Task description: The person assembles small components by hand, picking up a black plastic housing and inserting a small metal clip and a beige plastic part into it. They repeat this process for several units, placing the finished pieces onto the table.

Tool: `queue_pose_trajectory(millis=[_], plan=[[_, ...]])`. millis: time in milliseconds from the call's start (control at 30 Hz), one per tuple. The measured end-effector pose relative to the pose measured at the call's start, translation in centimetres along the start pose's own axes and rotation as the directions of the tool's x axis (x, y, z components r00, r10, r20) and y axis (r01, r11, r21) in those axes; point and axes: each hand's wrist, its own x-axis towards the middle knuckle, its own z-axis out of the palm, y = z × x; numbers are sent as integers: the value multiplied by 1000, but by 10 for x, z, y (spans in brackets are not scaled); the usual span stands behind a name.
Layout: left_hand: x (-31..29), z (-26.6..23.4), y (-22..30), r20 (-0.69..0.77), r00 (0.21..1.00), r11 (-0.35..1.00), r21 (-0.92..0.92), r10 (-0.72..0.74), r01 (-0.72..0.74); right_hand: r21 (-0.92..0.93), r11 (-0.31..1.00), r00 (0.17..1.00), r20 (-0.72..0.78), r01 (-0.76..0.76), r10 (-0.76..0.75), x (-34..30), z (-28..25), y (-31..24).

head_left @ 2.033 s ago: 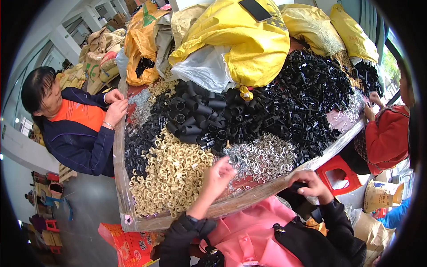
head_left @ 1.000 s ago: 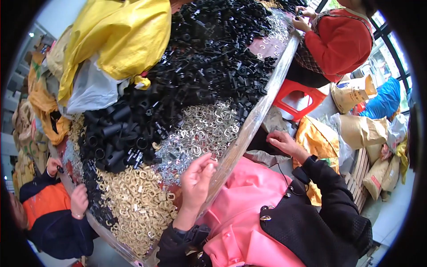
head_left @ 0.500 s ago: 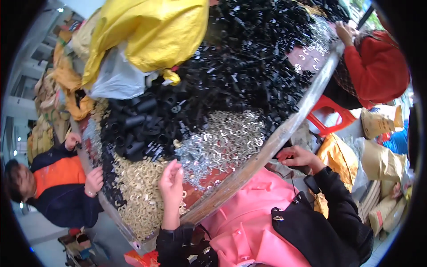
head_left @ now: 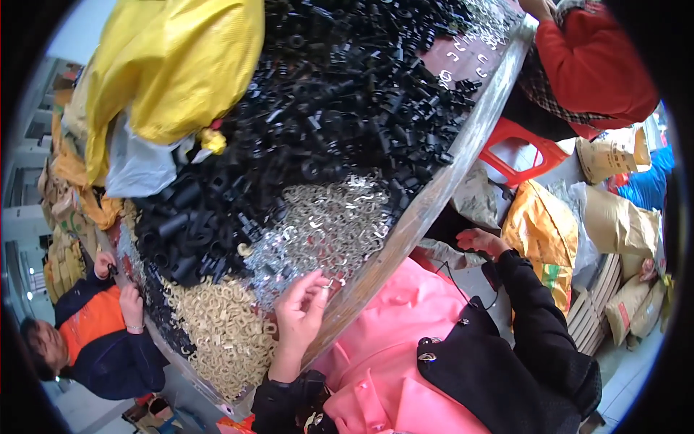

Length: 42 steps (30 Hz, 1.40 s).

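My left hand (head_left: 300, 312) is raised over the table's near edge, thumb and fingers pinched on a small silvery metal clip (head_left: 332, 283). Beyond it lies a heap of shiny U-shaped metal clips (head_left: 336, 217), beside a patch of small silver screw-like pieces (head_left: 273, 264). A mound of cream-coloured curved pieces (head_left: 213, 329) spreads to the left of my left hand. Past the table's wooden rim, my right hand (head_left: 483, 242) hangs with its fingers loosely stretched and nothing visible in them, above a pale bag. Black plastic fittings (head_left: 347, 108) are piled across the table's middle.
A wooden rim (head_left: 412, 231) runs along my side of the table. One co-worker's hands (head_left: 123, 289) work at the left edge; a red sleeve (head_left: 593, 65) reaches in at the far right. Yellow sack (head_left: 181, 65), red stool (head_left: 524, 155) and orange sack (head_left: 541, 228) stand around.
My left hand has turned from loosely raised fingers to a pinch on a metal clip. The view has shifted, so the table contents appear farther left. The left co-worker's hands have come closer together.
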Motion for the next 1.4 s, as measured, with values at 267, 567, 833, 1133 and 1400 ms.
queue_pose_trajectory(millis=[267, 567, 833, 1133, 1400], plan=[[61, 88, 30, 372, 827, 799, 278, 422, -533, -317, 898, 834, -367, 304, -412, 86, -41, 78], [70, 110, 23, 323, 803, 713, 371, 501, -595, -428, 904, 686, -654, 11, -318, 80, -79, 97], [71, 111, 23, 331, 811, 710, 395, 482, -583, -102, 861, 865, -10, 498, -501, 23, 24, 90], [49, 83, 23, 257, 933, 954, 93, 253, -285, 399, 898, 867, 363, 185, -340, -19, 58, 78], [-62, 5, 7, -45, 972, 933, -291, -232, 210, 21, 998, 813, 582, -59, 36, -32, 58, 127]])
